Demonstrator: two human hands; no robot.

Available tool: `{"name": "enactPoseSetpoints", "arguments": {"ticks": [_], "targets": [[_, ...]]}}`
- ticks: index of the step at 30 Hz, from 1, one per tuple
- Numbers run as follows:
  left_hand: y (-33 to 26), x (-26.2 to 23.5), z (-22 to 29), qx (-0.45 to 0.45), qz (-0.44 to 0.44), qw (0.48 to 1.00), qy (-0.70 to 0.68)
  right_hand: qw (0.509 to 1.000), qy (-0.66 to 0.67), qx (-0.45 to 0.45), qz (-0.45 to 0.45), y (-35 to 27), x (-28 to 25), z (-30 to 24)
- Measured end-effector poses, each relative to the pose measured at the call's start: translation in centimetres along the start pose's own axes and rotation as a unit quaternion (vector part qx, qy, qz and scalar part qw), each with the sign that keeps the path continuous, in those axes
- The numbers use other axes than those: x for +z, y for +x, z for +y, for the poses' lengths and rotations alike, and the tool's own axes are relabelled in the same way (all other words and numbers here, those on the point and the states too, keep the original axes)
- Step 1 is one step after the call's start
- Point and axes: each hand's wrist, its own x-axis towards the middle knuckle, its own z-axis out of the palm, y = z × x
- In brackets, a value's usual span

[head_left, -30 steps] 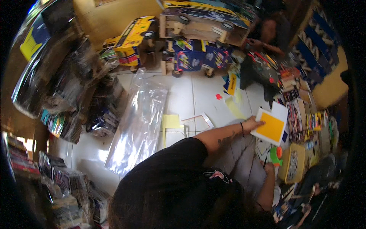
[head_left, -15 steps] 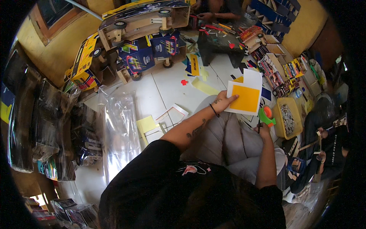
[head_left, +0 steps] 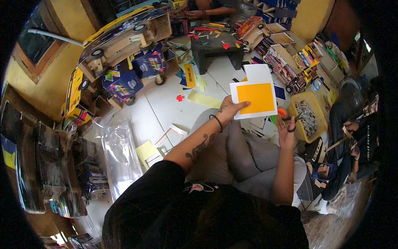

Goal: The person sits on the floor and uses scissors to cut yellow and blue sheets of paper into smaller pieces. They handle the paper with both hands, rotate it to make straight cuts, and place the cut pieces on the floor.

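Observation:
My left hand (head_left: 233,108) pinches the lower left of a white sheet (head_left: 258,74) bearing an orange-yellow square (head_left: 257,98), thumb on top. Over my right knee, my right hand (head_left: 286,132) is turned palm up, with dark-handled scissors (head_left: 292,129) hooked on its fingers. The blades point toward the yellow tub. Just behind that hand, an orange roll on a green holder (head_left: 282,112) is partly covered by the sheet and fingers.
A yellow tub (head_left: 293,108) of small grey pieces stands at the right. Wooden toy trucks (head_left: 124,85) lie at the far left, beside clear plastic (head_left: 120,153). A black stool (head_left: 217,52) carries scraps. Paper offcuts (head_left: 146,150) litter the tiles. Co-workers' hands (head_left: 352,125) show at right and far side.
My right hand has risen and turned palm up with the scissors, closer to the tub. The sheet in my left hand has tilted flatter. The whole view has swung toward the right.

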Motion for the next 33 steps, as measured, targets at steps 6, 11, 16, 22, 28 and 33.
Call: {"name": "enactPoseSetpoints", "arguments": {"ticks": [6,11,16,22,28,33], "targets": [[5.3,6.0,0.7,0.061,-0.073,0.991,0.093,0.978,-0.197,-0.066,0.028,3.5,2.7,-4.8],[9.2,8.0,-3.1,0.019,-0.104,0.982,0.154,0.944,-0.304,-0.087,0.098,5.6,-0.5,-3.9],[11.2,6.7,-7.7,-0.011,-0.086,0.963,0.256,0.908,-0.408,-0.020,0.090,7.0,-4.1,-1.5],[12.5,7.3,-6.4,-0.009,-0.050,0.991,0.125,0.950,-0.287,-0.004,0.120,8.5,-2.5,-1.5],[12.0,7.2,-4.8,0.102,-0.004,0.981,0.166,0.902,-0.421,0.002,0.094,7.0,-1.3,-2.9],[12.1,6.2,-5.3,0.157,0.051,0.970,0.180,0.907,-0.405,-0.013,0.115,6.4,-1.9,-3.4]]}}
